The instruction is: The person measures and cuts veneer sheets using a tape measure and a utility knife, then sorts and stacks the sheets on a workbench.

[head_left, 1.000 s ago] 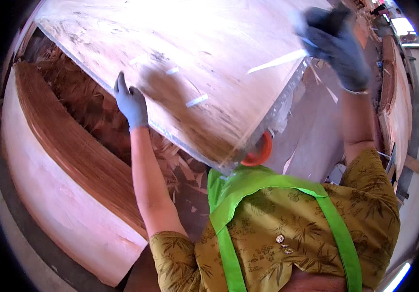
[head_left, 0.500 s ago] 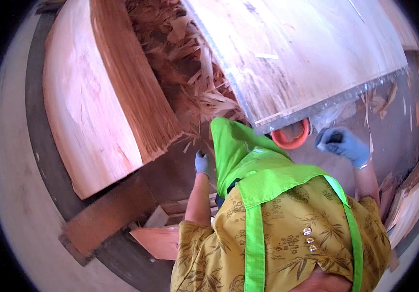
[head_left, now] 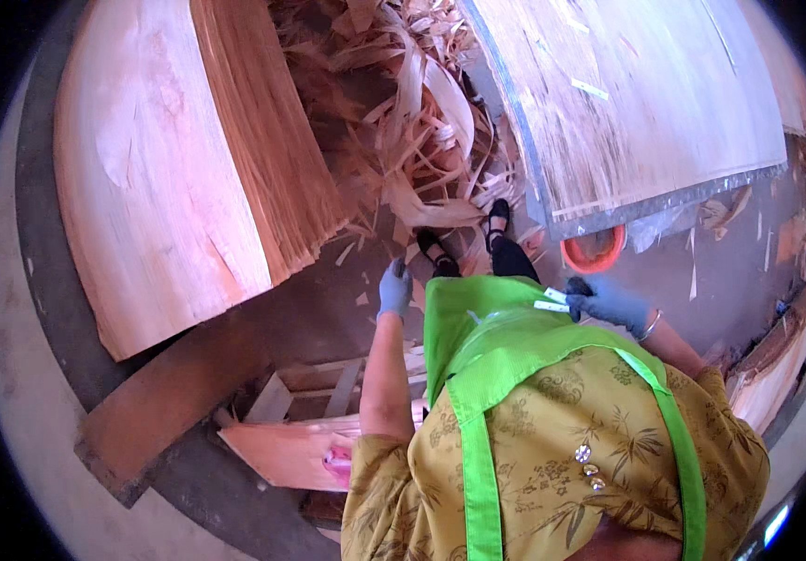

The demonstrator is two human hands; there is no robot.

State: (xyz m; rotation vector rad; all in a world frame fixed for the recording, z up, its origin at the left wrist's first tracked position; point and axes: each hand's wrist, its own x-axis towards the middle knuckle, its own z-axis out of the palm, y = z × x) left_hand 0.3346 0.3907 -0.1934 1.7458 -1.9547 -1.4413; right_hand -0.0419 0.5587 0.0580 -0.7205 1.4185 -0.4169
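White strips (head_left: pixel 552 301) jut leftward from right hand's (head_left: pixel 610 305) gloved fingertips, apparently pinched there, over green apron (head_left: pixel 501 348). Left hand (head_left: pixel 394 292) well apart; finger closure cannot be told.

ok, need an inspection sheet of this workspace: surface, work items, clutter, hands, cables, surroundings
Surface: pale wood sheet, dark-streaked, grey along its near edge.
Work items: two white strips; a loose strip lies on the sheet.
Clutter: curled wood shavings heaped between sheet and wood stack.
Hands: both gloved; right hand closed on the white strips, left hand holds nothing visible.
Cables: nothing seen.
Surroundings: orange-red bowl by the sheet's near edge.
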